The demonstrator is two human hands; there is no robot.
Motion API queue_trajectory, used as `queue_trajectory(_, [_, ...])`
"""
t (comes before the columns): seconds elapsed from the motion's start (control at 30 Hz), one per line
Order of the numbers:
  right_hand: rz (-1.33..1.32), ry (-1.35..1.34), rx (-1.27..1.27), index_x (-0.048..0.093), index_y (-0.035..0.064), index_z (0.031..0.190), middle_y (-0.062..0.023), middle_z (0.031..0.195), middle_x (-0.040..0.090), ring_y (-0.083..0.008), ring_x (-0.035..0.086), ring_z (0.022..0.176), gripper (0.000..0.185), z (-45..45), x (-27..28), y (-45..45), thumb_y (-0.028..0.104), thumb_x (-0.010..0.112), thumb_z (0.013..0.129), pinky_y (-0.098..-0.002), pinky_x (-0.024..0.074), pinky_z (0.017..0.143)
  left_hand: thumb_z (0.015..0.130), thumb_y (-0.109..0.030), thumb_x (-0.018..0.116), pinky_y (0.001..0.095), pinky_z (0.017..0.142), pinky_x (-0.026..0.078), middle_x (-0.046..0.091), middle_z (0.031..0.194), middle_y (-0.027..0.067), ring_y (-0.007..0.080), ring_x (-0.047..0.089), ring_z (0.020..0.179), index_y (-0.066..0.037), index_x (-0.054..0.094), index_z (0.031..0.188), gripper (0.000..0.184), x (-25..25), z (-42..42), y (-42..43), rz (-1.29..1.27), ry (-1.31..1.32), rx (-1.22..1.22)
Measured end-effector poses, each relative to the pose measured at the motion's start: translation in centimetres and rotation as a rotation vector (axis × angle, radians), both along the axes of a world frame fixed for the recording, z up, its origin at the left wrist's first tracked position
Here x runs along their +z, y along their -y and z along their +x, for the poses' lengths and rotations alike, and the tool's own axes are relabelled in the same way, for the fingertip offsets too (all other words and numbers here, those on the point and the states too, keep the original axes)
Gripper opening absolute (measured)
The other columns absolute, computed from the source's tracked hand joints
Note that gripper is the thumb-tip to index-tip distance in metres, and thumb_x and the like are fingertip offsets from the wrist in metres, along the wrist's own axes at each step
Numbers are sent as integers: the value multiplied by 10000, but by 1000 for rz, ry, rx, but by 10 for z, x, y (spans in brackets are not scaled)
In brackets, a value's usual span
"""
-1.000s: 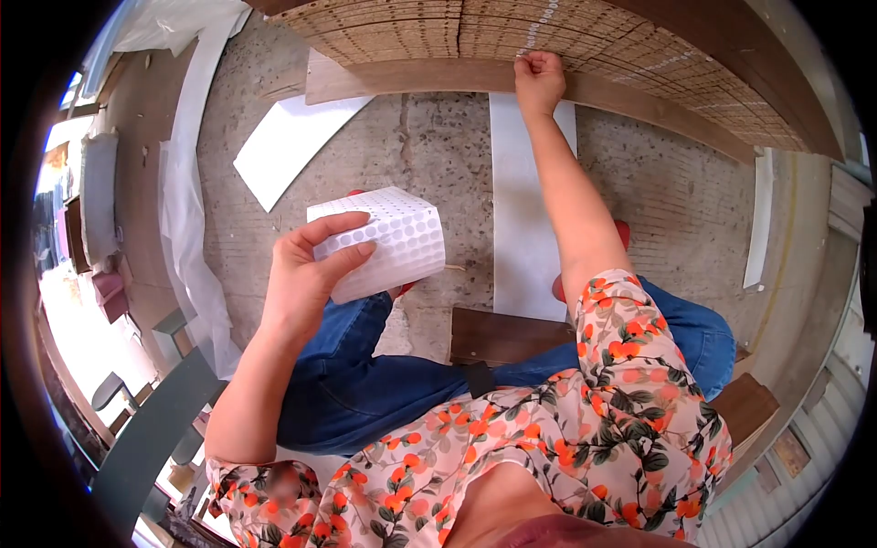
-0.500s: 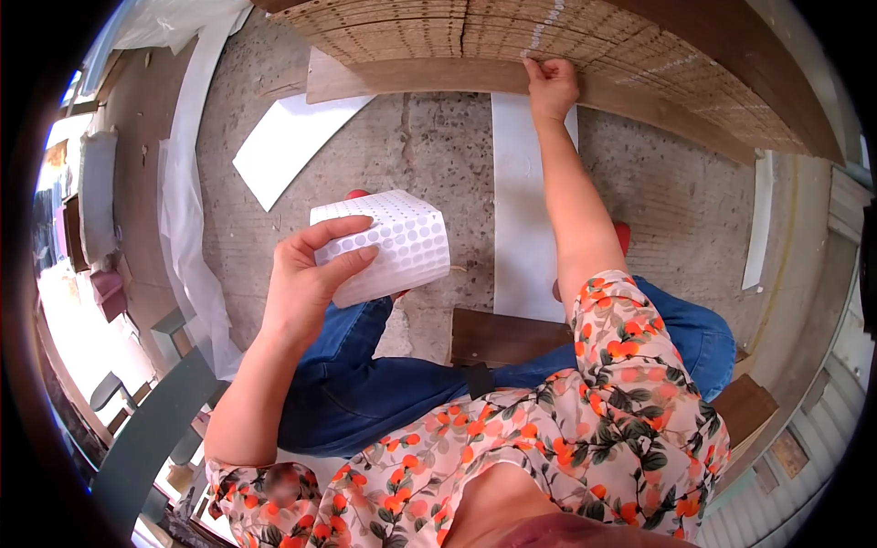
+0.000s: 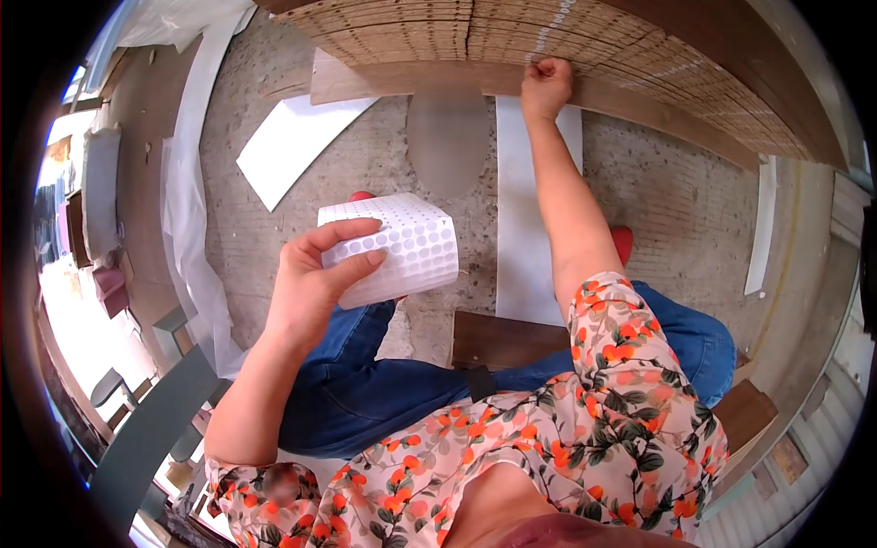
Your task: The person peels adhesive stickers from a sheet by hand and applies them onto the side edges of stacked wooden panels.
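Note:
My left hand (image 3: 315, 269) grips a curved sheet of round stickers (image 3: 411, 237) between thumb and fingers; pale dots run across it in rows. Higher up, my right hand (image 3: 548, 89) is closed, its fingertips pressed together at the lower edge of a stack of brown wooden boards (image 3: 402, 36) pierced with small holes. Whatever those fingertips hold, if anything, is hidden or too small to name. A line of white dots (image 3: 551, 32) runs up the boards from just above that hand.
A long white board (image 3: 525, 210) lies on the concrete floor (image 3: 676, 183) under my right arm. Another white piece (image 3: 297, 146) lies further left. Dark brown wood (image 3: 493, 342) is between my legs. A grey-green chair (image 3: 155, 438) stands at lower left, near plastic sheeting (image 3: 187, 265).
My right hand has stayed by the board edge, its fingers curled in more. My left hand and the sticker sheet have shifted slightly right in view.

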State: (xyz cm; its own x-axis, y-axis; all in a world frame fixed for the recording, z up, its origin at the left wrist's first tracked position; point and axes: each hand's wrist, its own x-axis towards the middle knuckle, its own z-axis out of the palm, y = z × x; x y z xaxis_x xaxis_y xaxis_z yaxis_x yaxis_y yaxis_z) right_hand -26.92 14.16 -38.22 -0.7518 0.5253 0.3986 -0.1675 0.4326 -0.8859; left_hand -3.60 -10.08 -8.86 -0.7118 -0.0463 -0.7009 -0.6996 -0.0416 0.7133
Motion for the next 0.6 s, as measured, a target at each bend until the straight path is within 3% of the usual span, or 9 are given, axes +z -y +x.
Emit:
queue_trajectory(0.17, [424,-14,-34,518,78,749,-88,695,565,-275,538,667,234,5,-2,-34,97,742,682,-382,469,616,756,-11,687,321,805,507,641,952,96,186,611,864,-38,676,1005,251,-1,-2,2,-56,-3,-29])
queue_trajectory(0.23, [435,63,24,524,77,736,-78,685,574,-270,543,651,230,14,10,-40,116,747,694,-370,469,610,761,-29,682,306,788,506,635,942,106,176,611,850,-33,669,1021,260,-4,0,6,-154,-39,-75])
queue_trajectory(0.3, [57,253,317,610,63,795,-37,731,630,-159,583,672,138,34,29,-22,113,730,749,-288,479,629,763,-28,686,290,785,506,641,942,100,168,612,846,-32,667,1026,263,-7,0,8,-146,-66,-62])
queue_trajectory(0.4, [-418,495,976,677,57,902,-21,803,661,-73,584,735,123,96,125,18,98,706,789,-223,472,665,768,-28,688,282,775,510,647,945,97,159,616,839,-36,670,1023,256,-7,-3,8,-169,-56,-48])
queue_trajectory(0.47, [-450,596,1208,678,30,926,13,824,628,-63,549,738,115,128,170,30,56,671,814,-206,437,646,770,-26,690,282,769,514,650,950,98,157,619,840,-40,674,1019,250,-11,-3,10,-196,-75,-44])
queue_trajectory(0.6, [-191,545,1391,683,26,907,1,814,586,-83,538,713,102,143,191,33,63,660,814,-222,423,599,769,-19,691,284,758,524,655,942,97,157,626,831,-44,679,1013,246,-14,0,12,-233,-115,-62])
